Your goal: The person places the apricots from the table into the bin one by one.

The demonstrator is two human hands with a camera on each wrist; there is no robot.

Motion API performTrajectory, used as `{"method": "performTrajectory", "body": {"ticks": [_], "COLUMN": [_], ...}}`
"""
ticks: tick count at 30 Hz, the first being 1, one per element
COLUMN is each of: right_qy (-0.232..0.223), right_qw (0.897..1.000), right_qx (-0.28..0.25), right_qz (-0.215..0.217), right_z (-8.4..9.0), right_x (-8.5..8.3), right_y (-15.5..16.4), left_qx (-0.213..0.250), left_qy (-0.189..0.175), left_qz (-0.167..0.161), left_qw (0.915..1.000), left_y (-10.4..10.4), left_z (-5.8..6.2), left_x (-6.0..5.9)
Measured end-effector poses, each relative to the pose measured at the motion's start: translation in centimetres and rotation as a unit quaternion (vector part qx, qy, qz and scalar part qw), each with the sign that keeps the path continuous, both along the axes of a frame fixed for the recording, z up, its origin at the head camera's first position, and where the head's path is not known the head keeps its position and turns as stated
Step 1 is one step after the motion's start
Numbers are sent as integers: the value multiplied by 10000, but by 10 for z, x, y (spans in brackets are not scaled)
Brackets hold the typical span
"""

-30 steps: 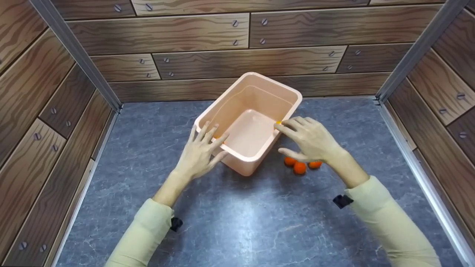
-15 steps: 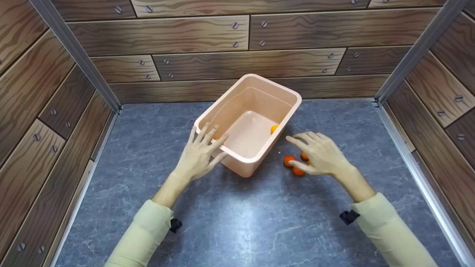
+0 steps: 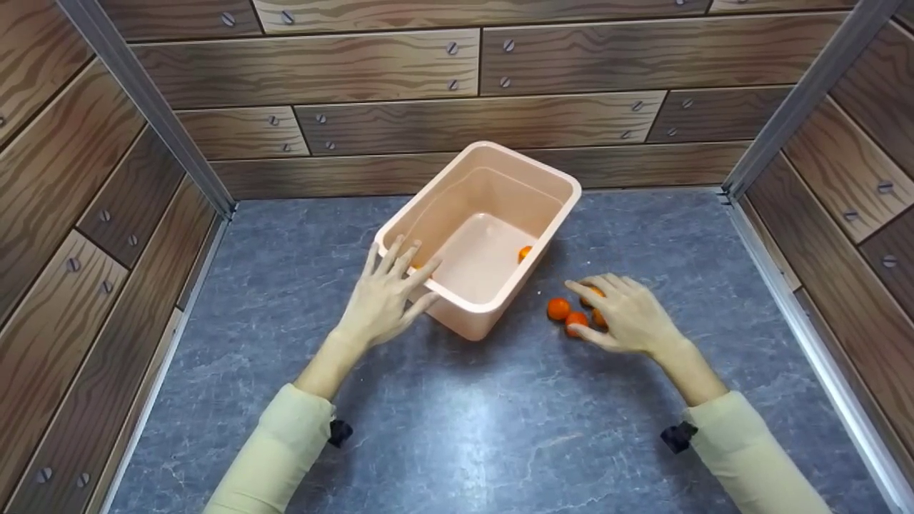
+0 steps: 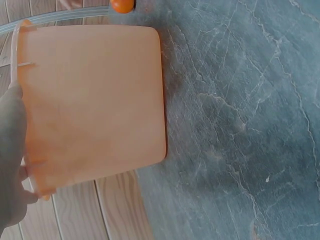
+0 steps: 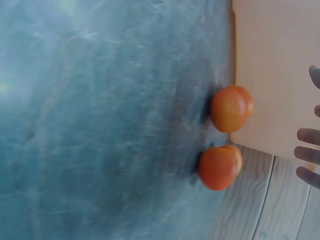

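The left hand (image 3: 385,296) rests on the near left corner of the peach plastic tub (image 3: 428,207), its fingers spread and nearly straight over the rim, so its grip is loose and flat rather than wrapped round anything. In the left wrist view the tub's outer wall (image 4: 95,100) fills most of the frame, with the edge of that hand (image 4: 11,150) against its side.

The tub stands at an angle on the grey marbled table (image 3: 457,421), near the back wall of wood-look panels (image 3: 400,121). Inside it, one orange fruit (image 3: 525,253) lies on the floor against the right wall, and a sliver of orange shows just beyond the left fingers, too hidden to name.

Just right of the tub, three small orange fruits (image 3: 558,308) lie close together on the table. The right hand (image 3: 625,314) is lowered over them, palm down, with fingers gently bent; it covers one and part of another, and the thumb lies beside the nearest. Whether the grip has closed round any fruit cannot be told. The right wrist view shows two of the fruits (image 5: 231,108) side by side by the tub's wall, with the fingertips (image 5: 307,135) apart from them.
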State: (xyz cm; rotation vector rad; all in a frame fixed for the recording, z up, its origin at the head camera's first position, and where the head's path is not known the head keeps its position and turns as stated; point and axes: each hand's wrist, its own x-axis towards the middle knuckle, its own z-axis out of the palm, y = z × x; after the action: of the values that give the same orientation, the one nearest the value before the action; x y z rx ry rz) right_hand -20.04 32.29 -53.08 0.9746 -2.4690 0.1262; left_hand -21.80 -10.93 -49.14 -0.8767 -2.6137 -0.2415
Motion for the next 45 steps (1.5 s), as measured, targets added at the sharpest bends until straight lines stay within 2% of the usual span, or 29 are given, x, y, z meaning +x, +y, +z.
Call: {"method": "performTrajectory", "body": {"ticks": [8, 17, 27, 32, 45], "right_qy": [-109, -307, -465, -558, -347], "right_qw": [9999, 9990, 9975, 9969, 9966], "right_qx": [-11, 232, 505, 517, 742], "right_qz": [-87, -210, -192, -178, -109], "right_z": [-15, -23, -33, -36, -43], "right_x": [7, 10, 13, 14, 14], "right_y": [9, 14, 13, 11, 7], "left_qx": [-90, -118, -115, -67, -115], "left_qy": [-78, -210, 18, -55, -103], "left_qz": [57, 126, 75, 47, 121], "left_qw": [9999, 9996, 9999, 10000, 9998], "left_y": [1, 0, 0, -1, 0], "left_z": [0, 1, 0, -1, -1], "left_x": [0, 0, 0, -1, 0]}}
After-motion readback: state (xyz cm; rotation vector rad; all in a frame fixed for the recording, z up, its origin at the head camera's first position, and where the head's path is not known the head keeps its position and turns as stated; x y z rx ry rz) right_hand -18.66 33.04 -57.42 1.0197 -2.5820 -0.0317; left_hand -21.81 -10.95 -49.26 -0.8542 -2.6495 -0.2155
